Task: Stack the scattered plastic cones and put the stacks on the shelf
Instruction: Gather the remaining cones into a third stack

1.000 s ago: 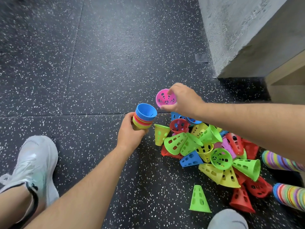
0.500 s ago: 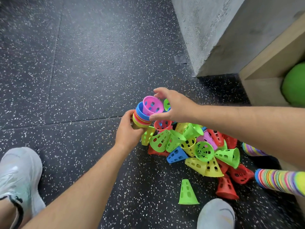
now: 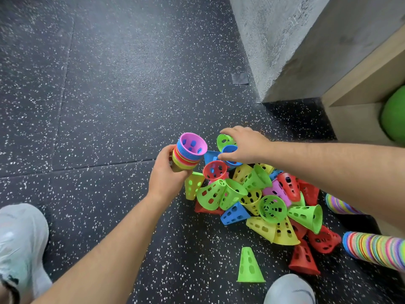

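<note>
Cones in a loose pile (image 3: 265,194), red, yellow, green, blue and pink, lie on the floor (image 3: 109,106) below and just right of both hands. The left hand (image 3: 166,174) is curled round the narrow end of a nested stack (image 3: 186,157), held tilted with its mouth up; a pink cone (image 3: 192,143) sits innermost on top. The right hand (image 3: 245,145) reaches palm-down over the far edge of the pile, with its fingers across a green cone (image 3: 222,140) and its thumb beside a blue cone (image 3: 230,150). Whether it grasps either I cannot tell. A red cone (image 3: 214,170) lies mouth-up just below the stack. 1 lone green cone (image 3: 249,266) stands upright apart from the pile. 2 long stacks (image 3: 372,249) lie on their sides at the right edge. The floor is dark speckled rubber laid in tiles. A rough concrete wall (image 3: 274,40) rises at top right, and beside it a wooden shelf (image 3: 350,84) holds a green ball (image 3: 394,115). 2 pale shoes (image 3: 19,244) show at the bottom.
</note>
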The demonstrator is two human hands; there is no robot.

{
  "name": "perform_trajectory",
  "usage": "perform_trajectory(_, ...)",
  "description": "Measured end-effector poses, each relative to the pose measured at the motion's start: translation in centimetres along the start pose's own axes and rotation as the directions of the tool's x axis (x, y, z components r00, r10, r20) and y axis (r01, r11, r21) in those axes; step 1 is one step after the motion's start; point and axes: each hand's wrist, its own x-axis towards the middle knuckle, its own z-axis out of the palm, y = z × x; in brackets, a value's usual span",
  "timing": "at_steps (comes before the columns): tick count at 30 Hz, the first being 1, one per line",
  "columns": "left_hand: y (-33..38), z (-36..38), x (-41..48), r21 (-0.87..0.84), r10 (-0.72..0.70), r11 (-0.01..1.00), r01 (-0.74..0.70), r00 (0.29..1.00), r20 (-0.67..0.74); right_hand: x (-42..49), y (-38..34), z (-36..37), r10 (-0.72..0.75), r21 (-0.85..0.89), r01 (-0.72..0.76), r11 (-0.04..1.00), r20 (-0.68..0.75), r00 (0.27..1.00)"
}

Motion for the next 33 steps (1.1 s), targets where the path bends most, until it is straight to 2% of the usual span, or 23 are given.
perform_trajectory(4,0.7,0.5,1.2,0.016,0.016,1.000,-0.016,1.000,0.009,0.8,0.5,-0.5,-0.124,-0.031,0.128,0.991,0.090,0.988)
perform_trajectory(7,1.0,1.0,1.9,0.022,0.024,0.999,-0.025,0.999,0.027,1.0,0.8,-0.8,-0.206,-0.127,0.224,0.966,0.136,0.969)
perform_trajectory(12,1.2,1.4,2.0,0.046,0.043,0.998,-0.045,0.997,0.057,0.4,1.4,-0.6,-0.189,-0.073,0.202,0.977,0.152,0.970)
perform_trajectory(16,1.4,1.4,1.7,0.048,0.045,0.998,-0.050,0.995,0.089,-0.5,1.4,-0.9,-0.118,0.023,0.115,0.993,0.155,0.981)
perform_trajectory(21,1.9,1.8,1.2,0.034,0.039,0.998,-0.044,0.991,0.128,-2.6,1.3,-2.0,-0.034,0.122,0.033,0.992,0.003,0.999)
perform_trajectory(24,2.4,2.0,0.9,0.037,0.062,0.997,-0.067,0.990,0.130,-4.2,1.3,-3.5,-0.001,0.176,0.027,0.984,-0.148,0.989)
perform_trajectory(27,3.0,2.2,0.3,0.050,0.087,0.994,-0.094,0.987,0.136,-5.9,0.8,-4.8,-0.004,0.291,0.123,0.949,-0.378,0.926)
perform_trajectory(29,3.3,2.2,-0.1,0.052,0.099,0.993,-0.107,0.986,0.137,-7.1,-0.1,-5.3,-0.040,0.322,0.218,0.921,-0.479,0.877)
perform_trajectory(33,3.7,2.3,-1.1,0.062,0.108,0.991,-0.118,0.984,0.145,-8.6,-1.8,-5.4,-0.153,0.230,0.306,0.924,-0.512,0.845)
